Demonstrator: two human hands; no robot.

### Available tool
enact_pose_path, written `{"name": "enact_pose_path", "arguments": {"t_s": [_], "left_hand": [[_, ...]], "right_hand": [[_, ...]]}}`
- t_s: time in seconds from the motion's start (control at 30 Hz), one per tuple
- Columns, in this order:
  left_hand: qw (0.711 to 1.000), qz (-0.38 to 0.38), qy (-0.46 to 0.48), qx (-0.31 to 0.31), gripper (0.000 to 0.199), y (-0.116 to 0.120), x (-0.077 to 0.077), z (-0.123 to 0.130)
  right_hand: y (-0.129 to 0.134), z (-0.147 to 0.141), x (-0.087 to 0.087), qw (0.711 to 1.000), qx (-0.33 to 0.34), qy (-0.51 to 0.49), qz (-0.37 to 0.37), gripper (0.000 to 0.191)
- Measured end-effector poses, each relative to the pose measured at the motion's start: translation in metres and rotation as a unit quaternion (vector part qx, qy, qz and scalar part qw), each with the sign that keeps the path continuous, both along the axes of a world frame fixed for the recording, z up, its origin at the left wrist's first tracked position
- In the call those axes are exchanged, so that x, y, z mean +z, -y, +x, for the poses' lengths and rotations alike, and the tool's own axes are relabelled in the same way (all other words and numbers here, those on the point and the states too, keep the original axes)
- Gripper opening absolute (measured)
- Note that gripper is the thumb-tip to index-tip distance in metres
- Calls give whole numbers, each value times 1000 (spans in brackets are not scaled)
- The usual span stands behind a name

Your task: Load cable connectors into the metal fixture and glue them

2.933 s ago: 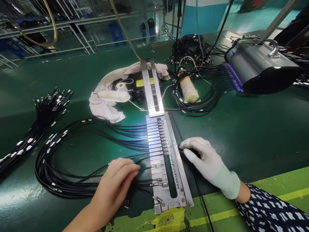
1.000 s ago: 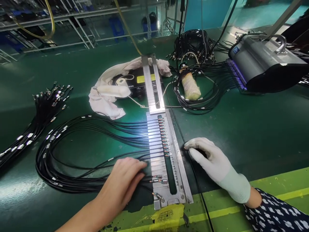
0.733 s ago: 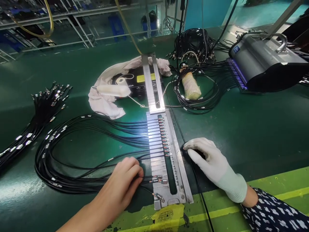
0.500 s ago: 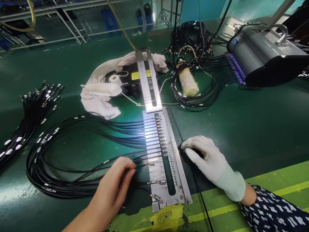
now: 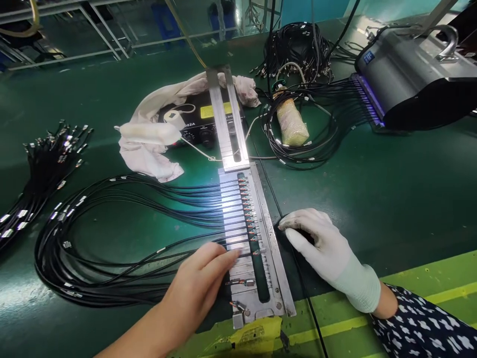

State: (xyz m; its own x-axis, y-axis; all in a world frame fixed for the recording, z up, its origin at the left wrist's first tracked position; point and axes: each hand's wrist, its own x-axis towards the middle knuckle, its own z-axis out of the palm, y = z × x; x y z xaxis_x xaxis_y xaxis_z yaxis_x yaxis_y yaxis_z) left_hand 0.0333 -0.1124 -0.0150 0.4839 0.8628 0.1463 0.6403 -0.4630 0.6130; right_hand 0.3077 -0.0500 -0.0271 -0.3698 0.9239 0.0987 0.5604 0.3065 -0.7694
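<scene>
My bare left hand (image 5: 203, 281) reaches over the left edge of a slotted metal fixture (image 5: 238, 271). Its thumb and forefinger close on a thin black cable, whose connector end (image 5: 258, 252) lies over the slot. Above it, several black cables (image 5: 201, 219) lie side by side across the fixture, their connector ends in a row at the slot. Two more cable ends (image 5: 242, 282) lie on the plate below my fingers. Right of the fixture, my white-gloved right hand (image 5: 322, 251) rests with fingers curled and tips together beside a black cord (image 5: 303, 283); what they pinch is hidden.
Behind the fixture stand a black control box (image 5: 204, 134), a pinkish cloth (image 5: 149, 159) and a wrapped bottle (image 5: 292, 124). A grey machine (image 5: 413, 79) with a purple glow sits back right. Cable bundles lie at the left (image 5: 48, 169) and at the back (image 5: 298, 52).
My left hand has moved right onto the fixture, bringing the cable's connector end from the plate's left side to the slot. The right hand has stayed almost still.
</scene>
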Motion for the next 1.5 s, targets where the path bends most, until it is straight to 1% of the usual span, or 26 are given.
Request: {"name": "enact_pose_path", "arguments": {"t_s": [0.1,0.2,0.4,0.47,0.53,0.6,0.73,0.87,1.0,1.07,1.13,1.2,1.27,1.37,1.43,1.5], "left_hand": [[1000,9,-17,-11,35,-6,-7,1],[999,20,-33,-17,34,-11,-9,-3],[999,6,-29,-38,35,-17,-3,0],[998,3,-44,-40,32,-19,-2,2],[996,26,-68,-46,29,-20,-3,2],[992,72,-92,-49,27,-20,-4,2],[975,163,-149,-21,29,-13,-4,1],[956,192,-222,-16,40,0,-4,3],[946,200,-256,-7,44,12,-11,8],[947,193,-256,3,45,15,-12,6],[961,163,-224,10,44,17,-9,1],[981,105,-163,22,40,21,-2,-8],[992,33,-118,36,28,26,6,-16],[989,-56,-123,54,11,36,12,-23],[986,-93,-123,55,11,40,13,-24],[987,-104,-109,49,13,40,13,-25]], "right_hand": [[0,0,0,1000,2,-3,-7,12],[0,0,1,1000,-3,0,-5,11],[0,-1,1,1000,-2,1,-10,12],[0,-1,1,1000,-1,1,-8,12],[0,-1,0,1000,-1,4,-5,12],[0,0,-1,1000,0,8,-3,12],[-1,-1,0,1000,2,6,0,12],[-1,-1,3,1000,5,0,-2,11],[-2,-2,2,1000,5,21,7,11],[-1,-1,1,1000,6,29,10,12],[2,1,0,1000,12,27,4,13],[5,3,-1,1000,23,20,0,13],[9,5,-2,999,34,18,6,13],[12,6,-3,999,31,27,14,12],[12,6,-3,999,26,32,11,13],[11,5,-3,999,26,32,9,13]]}}
